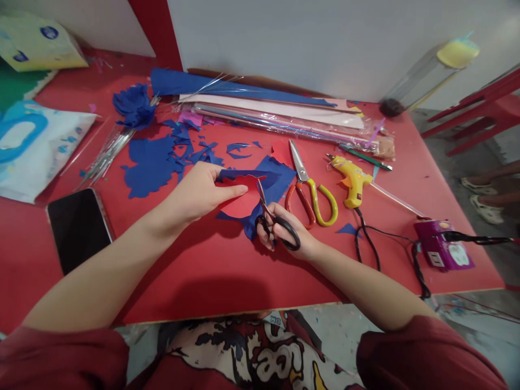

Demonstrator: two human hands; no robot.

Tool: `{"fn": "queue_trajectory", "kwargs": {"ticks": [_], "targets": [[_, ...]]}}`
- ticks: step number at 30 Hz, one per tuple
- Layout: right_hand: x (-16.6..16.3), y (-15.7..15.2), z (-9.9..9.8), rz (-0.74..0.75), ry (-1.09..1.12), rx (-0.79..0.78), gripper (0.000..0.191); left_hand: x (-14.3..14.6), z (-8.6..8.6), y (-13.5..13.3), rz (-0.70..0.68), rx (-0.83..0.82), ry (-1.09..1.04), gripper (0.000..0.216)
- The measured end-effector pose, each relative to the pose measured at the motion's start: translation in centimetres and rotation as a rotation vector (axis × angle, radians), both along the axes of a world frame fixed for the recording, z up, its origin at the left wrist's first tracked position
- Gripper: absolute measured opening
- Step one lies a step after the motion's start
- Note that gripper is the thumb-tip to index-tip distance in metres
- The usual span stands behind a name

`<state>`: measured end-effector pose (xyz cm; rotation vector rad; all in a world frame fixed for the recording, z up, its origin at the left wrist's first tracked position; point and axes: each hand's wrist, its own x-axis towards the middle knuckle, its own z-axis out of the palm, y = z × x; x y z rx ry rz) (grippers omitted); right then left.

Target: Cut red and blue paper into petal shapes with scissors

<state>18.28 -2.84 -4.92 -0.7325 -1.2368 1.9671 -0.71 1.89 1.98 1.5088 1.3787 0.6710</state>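
Observation:
My left hand (197,192) pinches a red scalloped paper piece (239,206) together with a sheet of blue paper (278,179), thumb on top. In my right hand (298,230) is a pair of black-handled scissors (291,234), my fingers through the loops. Their blades point away from me at the edge of the red piece and the blue paper. Just beyond my right hand lies a larger pair of scissors (312,203) with red and yellow handles. Blue scalloped cut-outs (150,162) and scraps lie left of the papers.
A yellow glue gun (351,179) with a black cord rests at right, near a purple box (442,244). A phone (79,227) lies at left, below a wipes pack (40,146). A blue paper flower (134,105), wires and wrapped sticks (284,122) lie toward the wall.

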Motion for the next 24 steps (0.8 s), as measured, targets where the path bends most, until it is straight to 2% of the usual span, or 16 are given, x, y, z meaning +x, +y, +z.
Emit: {"fn": "queue_trajectory", "kwargs": {"ticks": [8, 24], "targets": [[0.0, 0.0, 0.0, 0.005, 0.025, 0.01, 0.043, 0.1, -0.3, 0.1, 0.019, -0.064, -0.051, 0.023], [0.0, -0.1, 0.0, 0.006, 0.064, 0.014, 0.041, 0.2, -1.2, 0.2, 0.037, -0.066, -0.171, 0.022]]}}
